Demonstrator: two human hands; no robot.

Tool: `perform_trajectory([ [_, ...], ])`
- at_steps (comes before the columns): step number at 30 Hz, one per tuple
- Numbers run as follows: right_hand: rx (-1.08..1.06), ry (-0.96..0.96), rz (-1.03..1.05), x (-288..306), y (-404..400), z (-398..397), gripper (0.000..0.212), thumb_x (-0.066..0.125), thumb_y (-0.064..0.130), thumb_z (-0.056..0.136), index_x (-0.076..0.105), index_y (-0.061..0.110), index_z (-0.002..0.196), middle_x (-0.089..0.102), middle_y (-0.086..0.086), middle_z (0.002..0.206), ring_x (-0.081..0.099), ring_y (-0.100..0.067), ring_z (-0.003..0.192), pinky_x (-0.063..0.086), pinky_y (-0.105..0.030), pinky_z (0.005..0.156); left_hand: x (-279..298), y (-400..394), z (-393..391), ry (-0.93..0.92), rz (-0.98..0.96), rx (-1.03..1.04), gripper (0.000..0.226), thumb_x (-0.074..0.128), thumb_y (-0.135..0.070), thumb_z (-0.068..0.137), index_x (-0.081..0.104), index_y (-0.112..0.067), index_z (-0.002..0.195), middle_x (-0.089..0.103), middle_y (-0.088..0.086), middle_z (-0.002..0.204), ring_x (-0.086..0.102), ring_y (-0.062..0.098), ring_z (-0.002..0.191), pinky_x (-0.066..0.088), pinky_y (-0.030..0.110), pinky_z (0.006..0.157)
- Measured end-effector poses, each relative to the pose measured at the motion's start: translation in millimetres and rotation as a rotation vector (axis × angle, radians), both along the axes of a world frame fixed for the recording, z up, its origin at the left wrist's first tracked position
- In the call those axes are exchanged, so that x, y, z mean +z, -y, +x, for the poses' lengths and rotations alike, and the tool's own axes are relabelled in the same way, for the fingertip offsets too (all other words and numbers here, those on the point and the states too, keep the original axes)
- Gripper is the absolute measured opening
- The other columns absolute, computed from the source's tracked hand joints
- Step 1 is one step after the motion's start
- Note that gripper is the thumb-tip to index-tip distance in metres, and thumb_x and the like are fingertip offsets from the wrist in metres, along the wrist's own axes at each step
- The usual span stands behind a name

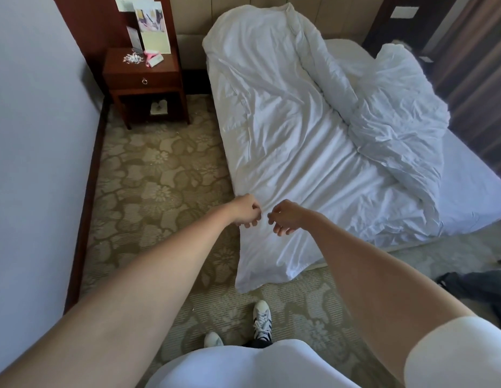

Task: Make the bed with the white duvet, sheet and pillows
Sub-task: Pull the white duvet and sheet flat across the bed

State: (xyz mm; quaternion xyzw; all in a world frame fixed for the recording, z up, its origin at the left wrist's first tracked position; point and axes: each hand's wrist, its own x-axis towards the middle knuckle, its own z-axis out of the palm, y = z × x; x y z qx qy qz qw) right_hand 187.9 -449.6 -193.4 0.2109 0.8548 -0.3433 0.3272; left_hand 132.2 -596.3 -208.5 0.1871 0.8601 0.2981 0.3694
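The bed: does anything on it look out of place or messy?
Yes. The duvet is bunched in a crumpled heap along the far side, baring the sheet, and one corner hangs off the foot onto the carpet.

Bed (481, 197) right of centre, head end far. Duvet (285, 135) on bed, bunched along right side, near corner hanging onto carpet (159, 169). Nightstand (144, 79) far left, beside bed. Wall (34, 135) left.

A dark wooden nightstand (144, 79) stands on floral-patterned carpet (157, 175) between a pale wall (39, 121) and brown curtains (475, 79).
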Motion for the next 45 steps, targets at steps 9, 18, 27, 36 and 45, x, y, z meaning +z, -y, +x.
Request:
perform_trajectory([
  [9,0.083,-0.103,0.07,0,22,-26,0.026,0.05,0.021,0.097,0.066,0.0,0.096,0.063,-0.009,0.07,0.057,-0.021,0.058,0.046,-0.027,0.057,-3,29,-28,-0.228,-0.065,0.047,0.027,0.042,-0.015,0.086,0.05,-0.011,0.061,0.054,0.008,0.07,0.054,0.023,0.068,0.045,0.038,0.063],
  [18,0.169,-0.119,0.148,2,15,-82,0.026,0.054,0.025,0.096,0.068,0.003,0.1,0.072,-0.01,0.082,0.067,-0.019,0.069,0.054,-0.026,0.063,-4,36,-78,-0.189,-0.05,0.089,0.029,0.043,-0.014,0.089,0.066,-0.004,0.076,0.067,0.015,0.08,0.061,0.027,0.069,0.049,0.035,0.061],
  [27,0.3,-0.132,0.213,-20,11,-233,0.027,0.056,0.022,0.091,0.073,0.002,0.089,0.074,-0.01,0.077,0.07,-0.025,0.069,0.06,-0.033,0.072,-9,25,-194,-0.178,-0.061,0.192,0.033,0.045,-0.017,0.092,0.068,0.006,0.09,0.072,0.02,0.091,0.066,0.029,0.072,0.057,0.044,0.075],
  [36,0.244,-0.246,0.369,27,-54,-390,0.026,0.053,0.026,0.086,0.065,0.008,0.072,0.068,-0.005,0.07,0.064,-0.021,0.065,0.058,-0.035,0.077,23,-23,-370,-0.242,-0.096,0.218,0.029,0.045,-0.021,0.098,0.06,-0.011,0.075,0.066,0.007,0.078,0.068,0.027,0.08,0.056,0.042,0.076],
  [45,0.1,-0.174,0.438,14,-110,-485,0.038,0.058,0.04,0.089,0.069,0.008,0.072,0.069,-0.004,0.067,0.062,-0.016,0.06,0.057,-0.034,0.078,12,-105,-489,-0.303,-0.185,-0.017,0.015,0.047,-0.024,0.097,0.052,-0.016,0.085,0.052,0.002,0.083,0.055,0.018,0.072,0.041,0.027,0.057],
])
